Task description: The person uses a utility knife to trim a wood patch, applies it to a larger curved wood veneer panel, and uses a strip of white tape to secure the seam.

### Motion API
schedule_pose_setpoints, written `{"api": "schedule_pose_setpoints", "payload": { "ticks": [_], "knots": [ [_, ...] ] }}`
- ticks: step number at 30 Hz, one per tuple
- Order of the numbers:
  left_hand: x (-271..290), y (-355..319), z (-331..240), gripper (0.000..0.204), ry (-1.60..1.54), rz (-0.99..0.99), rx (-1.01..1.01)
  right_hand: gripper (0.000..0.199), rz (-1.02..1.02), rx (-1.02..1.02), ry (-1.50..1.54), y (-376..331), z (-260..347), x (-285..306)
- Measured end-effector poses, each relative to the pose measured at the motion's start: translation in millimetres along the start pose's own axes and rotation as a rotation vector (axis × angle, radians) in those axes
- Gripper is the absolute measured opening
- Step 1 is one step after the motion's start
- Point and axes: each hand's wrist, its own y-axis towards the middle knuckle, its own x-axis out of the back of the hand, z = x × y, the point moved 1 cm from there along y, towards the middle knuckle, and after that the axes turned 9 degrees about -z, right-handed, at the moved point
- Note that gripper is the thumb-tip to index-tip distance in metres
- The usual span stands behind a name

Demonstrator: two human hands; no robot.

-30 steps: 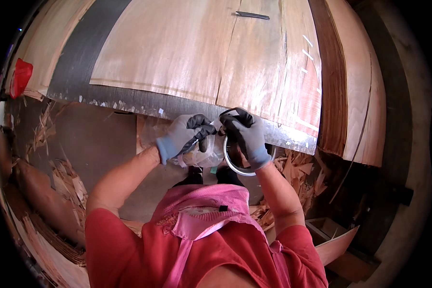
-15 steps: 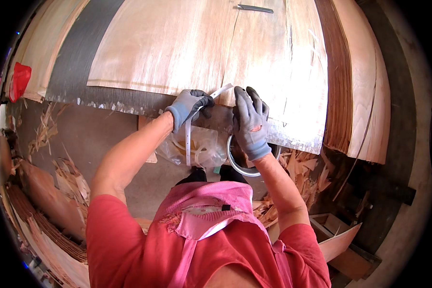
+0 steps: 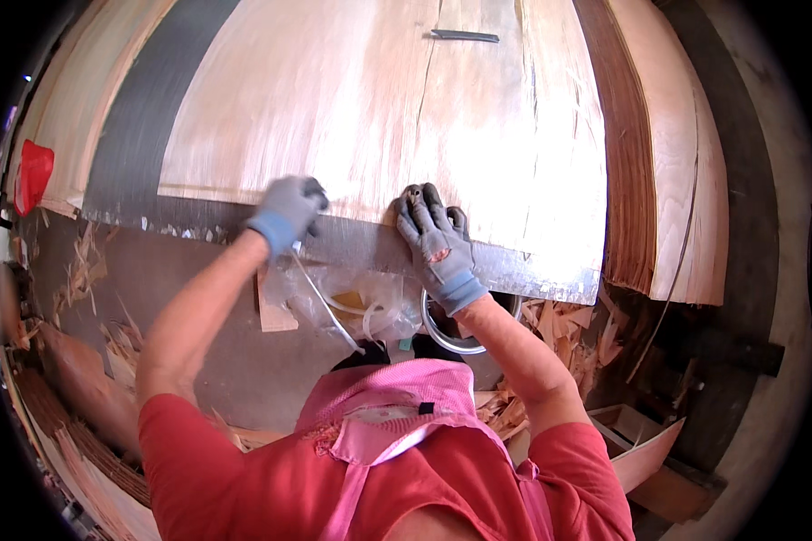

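1. Head view: veneer sheet [image 3: 379, 108] flat on bench, near edge at both hands.
2. Left hand [image 3: 286, 210] blurred, closed around white tape [image 3: 320, 302].
3. Right hand [image 3: 435, 242] spread flat, pinning edge.
4. Risk: split [image 3: 421, 99] likely widening under uneven pull.

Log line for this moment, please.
left hand: gloved, at veneer edge, blurred | right hand: gloved, flat on edge | strip: trails below left hand
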Motion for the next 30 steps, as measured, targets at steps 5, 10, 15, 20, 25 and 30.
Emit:
{"api": "schedule_pose_setpoints", "payload": {
  "ticks": [5,10,15,20,25,30],
  "knots": [
    [20.5,64.9,-55.9,0.026,-0.384,0.092,-0.054,0.047,-0.043,0.000,0.058,6.3,3.1,14.6],
    [-37.4,158.2,-84.3,0.030,-0.456,0.199,-0.047,0.057,-0.044,0.018,0.200,14.3,-1.3,35.5],
    [-61.2,178.2,-80.9,0.025,-0.422,0.184,-0.003,0.064,-0.378,-0.108,0.493,46.7,-40.6,50.9],
    [-59.8,170.6,-92.7,0.020,-0.375,0.135,0.052,0.062,-0.393,-0.042,0.174,120.1,-103.7,22.9],
    [-54.3,174.7,-89.7,0.027,-0.380,0.163,0.029,0.052,-0.206,0.042,0.062,158.1,-113.5,-15.8],
    [-35.6,174.0,-99.4,0.020,0.094,-0.008,-0.045,0.044,-0.201,0.131,-0.007,161.8,-118.7,-24.1]
  ]
}}
